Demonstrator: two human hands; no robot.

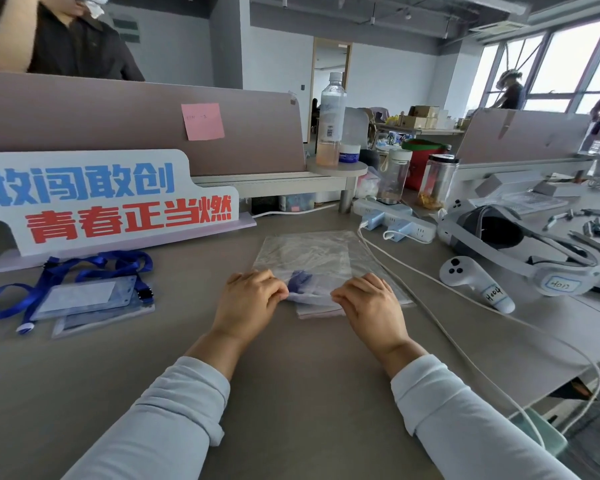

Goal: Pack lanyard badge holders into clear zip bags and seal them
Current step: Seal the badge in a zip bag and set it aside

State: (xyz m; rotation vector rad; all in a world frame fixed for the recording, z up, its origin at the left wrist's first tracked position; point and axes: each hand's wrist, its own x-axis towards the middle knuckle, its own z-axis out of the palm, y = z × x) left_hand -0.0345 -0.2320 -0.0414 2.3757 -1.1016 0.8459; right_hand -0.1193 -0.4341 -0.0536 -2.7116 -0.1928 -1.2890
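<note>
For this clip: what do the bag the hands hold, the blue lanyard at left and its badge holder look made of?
Zip bag: thin clear plastic film, glossy; it wrinkles and the table shows through.
Lanyard: blue woven fabric tape, probably; matte, flat, lies in soft loops.
Badge holder: clear soft plastic, seemingly; slight sheen, pale card visible inside.

Two hands, three bottles (upright), one controller.

Grey desk, partitions, bright windows
</note>
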